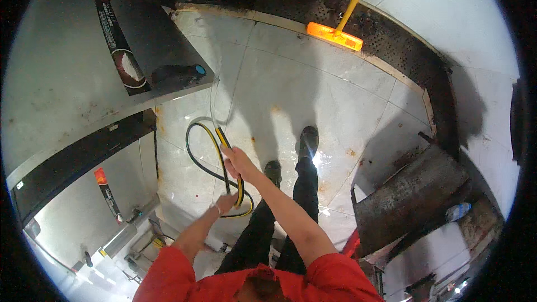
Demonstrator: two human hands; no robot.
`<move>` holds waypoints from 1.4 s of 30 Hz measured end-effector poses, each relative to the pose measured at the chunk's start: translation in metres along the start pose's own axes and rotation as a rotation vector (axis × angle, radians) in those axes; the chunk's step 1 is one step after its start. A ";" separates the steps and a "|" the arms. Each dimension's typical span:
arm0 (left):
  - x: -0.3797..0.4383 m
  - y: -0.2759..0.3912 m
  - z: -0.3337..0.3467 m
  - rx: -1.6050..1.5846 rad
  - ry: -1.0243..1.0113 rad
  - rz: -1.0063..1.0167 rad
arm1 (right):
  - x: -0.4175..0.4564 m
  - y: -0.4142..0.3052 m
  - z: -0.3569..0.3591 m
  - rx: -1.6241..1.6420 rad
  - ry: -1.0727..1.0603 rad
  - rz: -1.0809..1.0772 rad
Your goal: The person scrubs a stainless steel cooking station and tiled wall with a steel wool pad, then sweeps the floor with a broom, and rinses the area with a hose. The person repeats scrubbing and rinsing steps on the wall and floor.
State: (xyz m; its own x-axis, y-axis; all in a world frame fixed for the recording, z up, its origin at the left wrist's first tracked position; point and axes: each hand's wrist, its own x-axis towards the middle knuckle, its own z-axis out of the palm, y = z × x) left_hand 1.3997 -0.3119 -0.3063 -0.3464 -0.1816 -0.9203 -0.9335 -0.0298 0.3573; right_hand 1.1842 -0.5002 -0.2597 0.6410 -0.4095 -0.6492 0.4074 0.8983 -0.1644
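Observation:
A black hose with a yellow stripe (204, 164) hangs in loops before me, above the pale tiled floor (285, 79). My right hand (241, 163) grips doubled lengths of it near the hose's upper end. Lower and closer to my body, my left hand (227, 202) is closed around the same hose. One wide loop swings out to the left, and a smaller one curls by my left hand. From the upper end a thin clear line (214, 102) runs away from me; whether it is water or a clear tube I cannot tell.
To the left stands a metal cabinet or counter (63, 50) with its corner jutting over the floor. An orange broom or brush head (334, 36) on a yellow pole rests on the dark ledge ahead. At right are a rusty metal panel (411, 197) and a plastic bottle (458, 212). The floor looks wet.

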 end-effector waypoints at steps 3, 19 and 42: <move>-0.042 -0.017 0.045 0.083 0.029 -0.121 | 0.034 0.079 -0.027 0.117 0.022 0.132; 0.018 -0.018 0.125 0.162 0.083 -0.244 | 0.077 0.163 -0.123 -0.042 0.816 0.068; 0.053 -0.025 0.152 0.283 0.051 -0.277 | 0.124 0.222 -0.212 -0.779 0.837 -0.187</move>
State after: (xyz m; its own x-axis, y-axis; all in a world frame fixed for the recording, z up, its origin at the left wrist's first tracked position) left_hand 1.3905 -0.1709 -0.3878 -0.0795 -0.2539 -0.9640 -0.9820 0.1860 0.0320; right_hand 1.2163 -0.3177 -0.5340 -0.1368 -0.5742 -0.8072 -0.2472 0.8089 -0.5335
